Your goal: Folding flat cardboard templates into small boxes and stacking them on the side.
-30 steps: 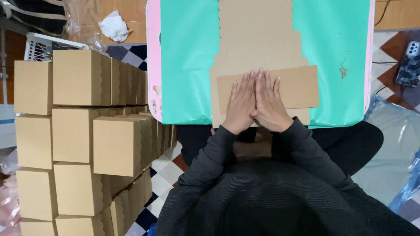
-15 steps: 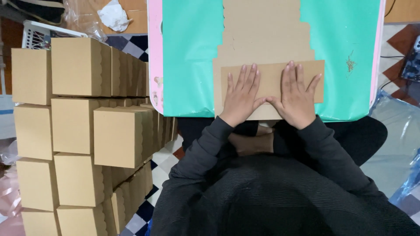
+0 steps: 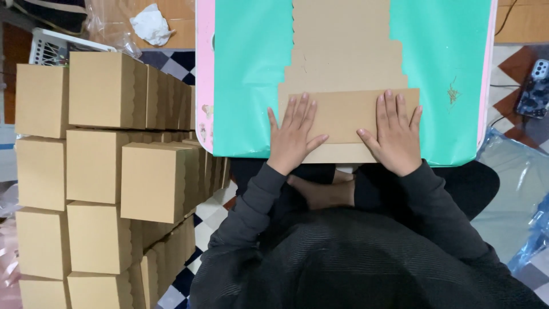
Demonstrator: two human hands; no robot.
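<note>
Head view showed the left hand [image 3: 294,134] and right hand [image 3: 394,133] pressed flat, fingers spread, on the folded cardboard flap [image 3: 349,114], its long axis running crosswise beneath both palms.

Cardboard sheet [image 3: 343,68] cut off at top; phone [image 3: 533,88] at right edge.

Stacked brown boxes [image 3: 114,171] rise at my left over a checkered floor [image 3: 200,220]. A white basket [image 3: 54,48] and crumpled paper [image 3: 150,24] lie beyond them. A phone [image 3: 534,88] rests on patterned tiles at my right, near blue plastic sheeting [image 3: 514,189].
</note>
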